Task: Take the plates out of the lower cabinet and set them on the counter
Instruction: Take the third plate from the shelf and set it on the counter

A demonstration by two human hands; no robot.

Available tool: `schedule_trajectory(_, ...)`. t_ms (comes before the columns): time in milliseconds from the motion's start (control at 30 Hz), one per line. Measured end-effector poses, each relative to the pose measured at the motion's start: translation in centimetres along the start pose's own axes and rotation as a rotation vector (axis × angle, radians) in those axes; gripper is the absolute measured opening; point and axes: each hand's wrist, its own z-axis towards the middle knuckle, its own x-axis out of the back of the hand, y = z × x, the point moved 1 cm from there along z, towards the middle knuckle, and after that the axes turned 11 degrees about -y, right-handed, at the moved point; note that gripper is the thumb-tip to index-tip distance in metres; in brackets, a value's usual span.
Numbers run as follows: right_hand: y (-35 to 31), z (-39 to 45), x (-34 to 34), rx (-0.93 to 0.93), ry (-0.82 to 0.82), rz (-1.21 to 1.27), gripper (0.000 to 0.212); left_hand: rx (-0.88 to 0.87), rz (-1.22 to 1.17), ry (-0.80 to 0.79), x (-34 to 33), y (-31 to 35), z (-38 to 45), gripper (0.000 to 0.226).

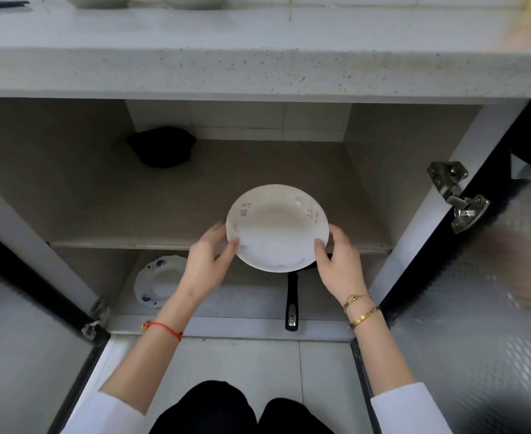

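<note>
The pink-flowered plate [277, 228] was held level in front of the open lower cabinet [414, 145], just above the near edge of its middle shelf [132, 195] and well below the counter [257, 57]. It was judged stiff, glazed and probably slippery, light enough for two hands, and breakable if knocked against the counter's front edge on the way up. A blue-flowered plate [160, 281] was seen leaning at the left of the bottom compartment, beside a black pan handle [292, 303]. The rim offered the sensible hold, at opposite sides. The left hand [207, 261] gripped the plate's left rim, thumb on top; the right hand [339, 261] gripped the right rim likewise.
</note>
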Motion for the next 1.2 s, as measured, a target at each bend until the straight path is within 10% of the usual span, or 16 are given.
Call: schedule_trajectory(1200, -12.9, -8.8, 0.8, -0.106, -0.243, 0.085, 0.044, 0.287, -0.176, 0.022, 10.2, 6.5, -12.4, 0.037)
